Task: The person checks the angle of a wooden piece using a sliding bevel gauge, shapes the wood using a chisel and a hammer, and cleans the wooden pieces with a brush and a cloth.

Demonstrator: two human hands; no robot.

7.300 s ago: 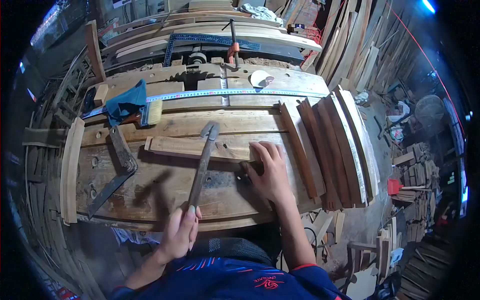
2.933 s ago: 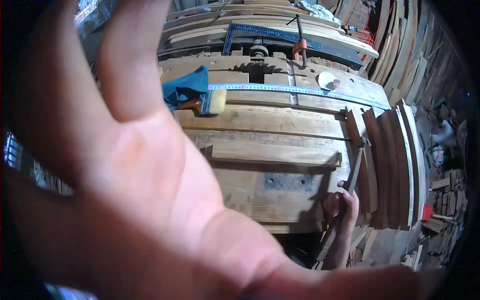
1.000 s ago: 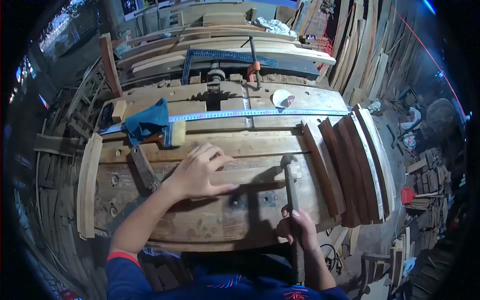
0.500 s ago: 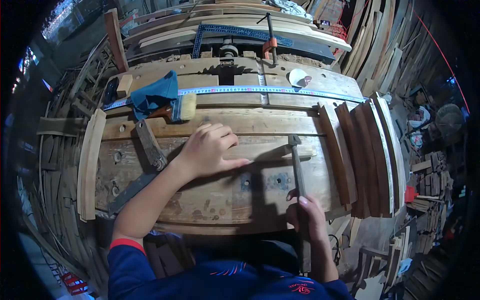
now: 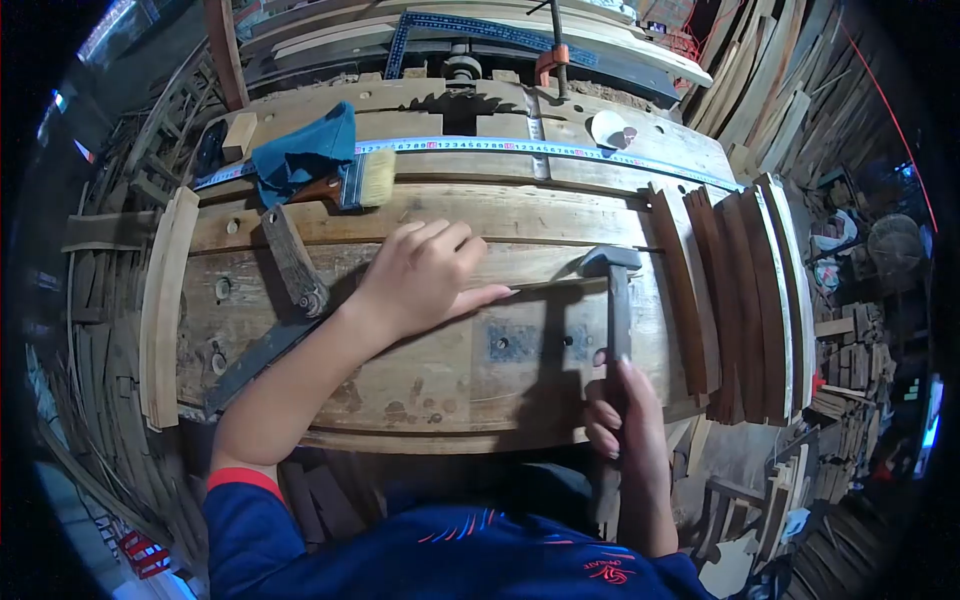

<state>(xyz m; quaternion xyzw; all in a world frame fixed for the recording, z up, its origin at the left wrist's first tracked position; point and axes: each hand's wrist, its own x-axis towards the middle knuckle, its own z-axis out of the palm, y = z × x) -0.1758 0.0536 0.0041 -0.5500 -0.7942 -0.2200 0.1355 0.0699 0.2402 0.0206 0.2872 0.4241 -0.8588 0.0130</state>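
Note:
My right hand (image 5: 630, 410) is closed around the handle of a hammer (image 5: 618, 310). The hammer's dark metal head is over the right end of a pale wooden strip (image 5: 545, 268) lying on the workbench; whether they touch I cannot tell. My left hand (image 5: 425, 275) grips the strip's left part, fingers curled on the far side and thumb stretched along the near side. The strip's left end is hidden under this hand. Left of my forearm lies a folding tool with a wooden arm (image 5: 290, 258) and a dark blade (image 5: 262, 365), its two parts at an angle.
Curved dark boards (image 5: 735, 300) stand along the bench's right end, pale boards (image 5: 168, 310) along its left. Farther back are a brush (image 5: 368, 180), blue cloth (image 5: 305, 155), tape measure (image 5: 480, 145), white round object (image 5: 608, 128), clamp (image 5: 552, 62) and steel square (image 5: 490, 28).
The hammer head has turned sideways and shifted slightly right and up in view. My right hand has risen with it. My left hand stays on the strip; the whole view has shifted a little.

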